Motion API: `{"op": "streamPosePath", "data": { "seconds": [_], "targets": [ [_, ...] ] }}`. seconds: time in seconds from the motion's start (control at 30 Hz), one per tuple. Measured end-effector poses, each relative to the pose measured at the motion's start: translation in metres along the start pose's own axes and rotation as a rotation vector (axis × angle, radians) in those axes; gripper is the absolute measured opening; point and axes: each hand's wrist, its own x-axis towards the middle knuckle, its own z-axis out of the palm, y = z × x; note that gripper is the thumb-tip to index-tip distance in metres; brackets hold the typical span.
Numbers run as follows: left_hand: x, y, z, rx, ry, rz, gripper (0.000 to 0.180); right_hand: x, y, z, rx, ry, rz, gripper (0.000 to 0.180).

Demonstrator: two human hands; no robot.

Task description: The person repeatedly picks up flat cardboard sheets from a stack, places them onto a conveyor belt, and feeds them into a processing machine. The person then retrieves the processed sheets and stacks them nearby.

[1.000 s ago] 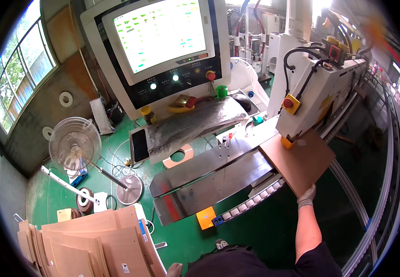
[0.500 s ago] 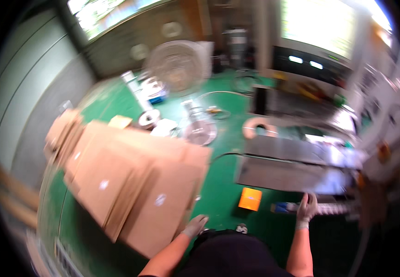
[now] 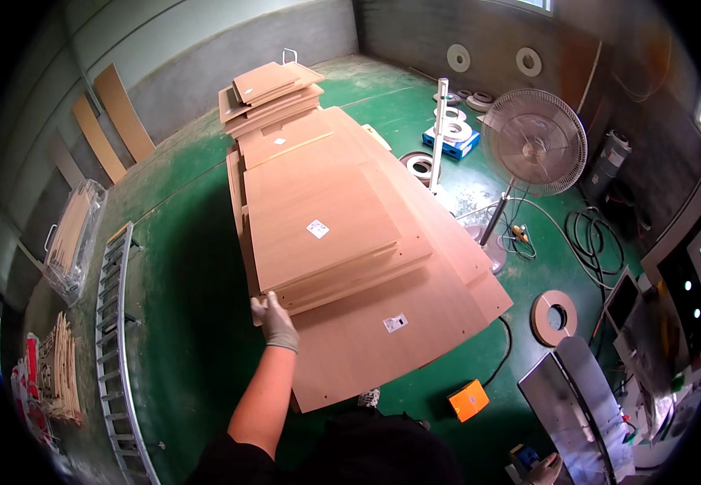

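Observation:
My left hand, in a pale glove, is at the near left corner of the upper pile of flat brown boards. Its fingertips meet the boards' edge and are spread apart, not visibly wrapped round a board. That pile lies on larger brown panels, one of which bears a white label. At the bottom edge, my right hand is only partly in view, beside a metal plate and a small blue-and-white item. Its fingers are too cut off to read.
An orange box stands on the green floor right of the panels. Beyond are a brown ring-shaped roll, a standing fan and coiled hoses. A metal ladder-like frame lies to the left. Machinery is at the right.
My view has swung left, bringing the board stack to the middle. My left hand has come up to the boards' corner; my right hand now sits at the lower edge.

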Motion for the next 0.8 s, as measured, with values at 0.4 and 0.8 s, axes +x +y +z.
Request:
{"op": "streamPosePath", "data": {
  "seconds": [0.4, 0.8],
  "targets": [
    [0.022, -0.004, 0.002, 0.028, -0.21, -0.246, 0.018, -0.004, -0.011, 0.019, -0.138, 0.008, 0.111, 0.059],
    [-0.014, -0.048, 0.02, -0.24, -0.556, -0.478, 0.037, -0.051, -0.154, 0.076, 0.607, -0.314, -0.277, 0.022]
  ]
}}
